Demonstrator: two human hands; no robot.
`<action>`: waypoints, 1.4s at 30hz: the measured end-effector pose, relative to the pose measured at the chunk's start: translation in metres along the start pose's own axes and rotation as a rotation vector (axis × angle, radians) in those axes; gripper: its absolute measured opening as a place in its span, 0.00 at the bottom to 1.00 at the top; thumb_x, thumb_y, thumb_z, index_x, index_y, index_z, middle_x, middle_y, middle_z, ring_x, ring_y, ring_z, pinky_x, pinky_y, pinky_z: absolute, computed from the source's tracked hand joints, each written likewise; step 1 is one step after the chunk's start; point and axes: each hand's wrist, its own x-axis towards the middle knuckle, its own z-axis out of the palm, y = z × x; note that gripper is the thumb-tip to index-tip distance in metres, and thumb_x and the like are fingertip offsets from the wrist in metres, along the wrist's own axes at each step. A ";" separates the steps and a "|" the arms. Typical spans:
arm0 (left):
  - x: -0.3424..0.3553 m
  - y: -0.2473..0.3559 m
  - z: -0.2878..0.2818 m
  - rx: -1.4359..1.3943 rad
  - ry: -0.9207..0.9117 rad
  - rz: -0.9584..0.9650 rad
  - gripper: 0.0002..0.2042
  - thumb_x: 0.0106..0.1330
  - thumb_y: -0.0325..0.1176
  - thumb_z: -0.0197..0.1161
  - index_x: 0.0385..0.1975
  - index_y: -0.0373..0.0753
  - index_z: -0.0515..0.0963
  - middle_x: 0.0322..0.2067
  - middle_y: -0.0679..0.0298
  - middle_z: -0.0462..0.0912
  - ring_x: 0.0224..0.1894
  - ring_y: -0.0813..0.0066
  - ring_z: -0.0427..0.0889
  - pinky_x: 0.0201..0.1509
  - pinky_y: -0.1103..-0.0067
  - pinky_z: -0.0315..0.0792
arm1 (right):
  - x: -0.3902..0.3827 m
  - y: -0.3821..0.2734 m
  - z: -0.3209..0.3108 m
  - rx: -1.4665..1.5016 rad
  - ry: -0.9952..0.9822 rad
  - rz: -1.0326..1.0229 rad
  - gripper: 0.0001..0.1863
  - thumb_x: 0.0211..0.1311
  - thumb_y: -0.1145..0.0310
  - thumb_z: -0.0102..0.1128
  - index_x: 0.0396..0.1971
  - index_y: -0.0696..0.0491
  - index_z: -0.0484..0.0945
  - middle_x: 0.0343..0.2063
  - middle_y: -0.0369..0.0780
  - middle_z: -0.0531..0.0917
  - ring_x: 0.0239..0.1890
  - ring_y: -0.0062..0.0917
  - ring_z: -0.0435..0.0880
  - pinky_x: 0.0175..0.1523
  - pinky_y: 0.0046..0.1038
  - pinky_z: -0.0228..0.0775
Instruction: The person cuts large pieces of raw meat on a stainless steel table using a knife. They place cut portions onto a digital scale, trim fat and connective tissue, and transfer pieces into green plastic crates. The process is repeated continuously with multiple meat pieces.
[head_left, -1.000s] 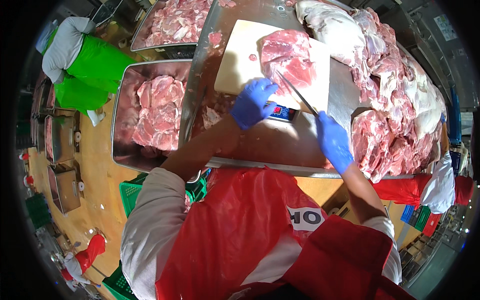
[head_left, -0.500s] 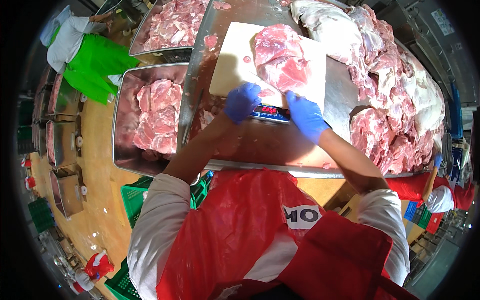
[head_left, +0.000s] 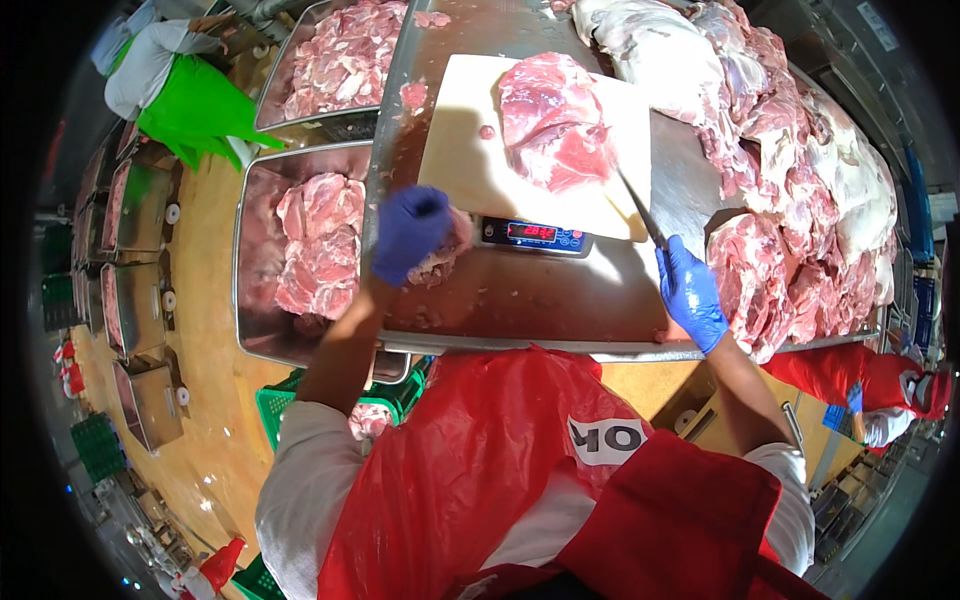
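1 meat cut (head_left: pixel 556 125) is laid on the white board (head_left: pixel 465 120), nr worktop's (head_left: pixel 570 312) L edge, prob. for firm backing. Knife (head_left: pixel 641 208) is gripped by R hand's (head_left: pixel 692 295) fingers, handle twd near edge, prob. for control. L hand's (head_left: pixel 408 236) fingers are curled nr L edge; contents can't be told (blur).

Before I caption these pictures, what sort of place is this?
Likely a meat-cutting room: raw meat on a cutting board, a knife, and a metal bin of cuts.

Cutting board (head_left: pixel 462 165)'s lit bright, shadow on its left part — steel table (head_left: pixel 678 165) shines right of it, left hand (head_left: pixel 411 234) near it's kinda blurry — warped fisheye edges.
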 end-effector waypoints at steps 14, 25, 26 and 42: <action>0.292 -0.015 -0.049 0.168 -0.251 0.257 0.17 0.72 0.42 0.57 0.53 0.36 0.77 0.50 0.62 0.82 0.49 0.71 0.80 0.56 0.74 0.75 | 0.053 -0.023 0.076 1.853 0.167 0.502 0.17 0.75 0.59 0.53 0.53 0.56 0.73 0.50 0.45 0.80 0.55 0.38 0.80 0.55 0.43 0.80; 0.222 0.041 0.116 -0.066 -0.896 0.597 0.22 0.64 0.32 0.66 0.58 0.33 0.75 0.58 0.58 0.77 0.60 0.69 0.75 0.68 0.72 0.66 | 0.096 -0.086 0.104 1.870 0.216 0.347 0.07 0.75 0.65 0.54 0.40 0.53 0.77 0.34 0.36 0.82 0.38 0.19 0.81 0.47 0.23 0.75; 0.212 0.031 0.107 -0.219 -0.904 0.416 0.23 0.63 0.33 0.67 0.59 0.34 0.74 0.58 0.58 0.76 0.60 0.68 0.75 0.67 0.72 0.67 | 0.095 -0.092 0.109 1.930 0.200 0.329 0.05 0.73 0.68 0.55 0.40 0.53 0.77 0.34 0.36 0.82 0.38 0.21 0.82 0.48 0.24 0.75; -0.079 -0.007 -0.054 -0.695 0.157 -0.001 0.33 0.51 0.25 0.71 0.60 0.38 0.68 0.56 0.60 0.71 0.59 0.72 0.67 0.64 0.75 0.64 | 0.079 -0.162 0.091 1.358 -0.523 0.076 0.13 0.70 0.69 0.56 0.49 0.59 0.73 0.34 0.38 0.78 0.36 0.25 0.77 0.43 0.31 0.73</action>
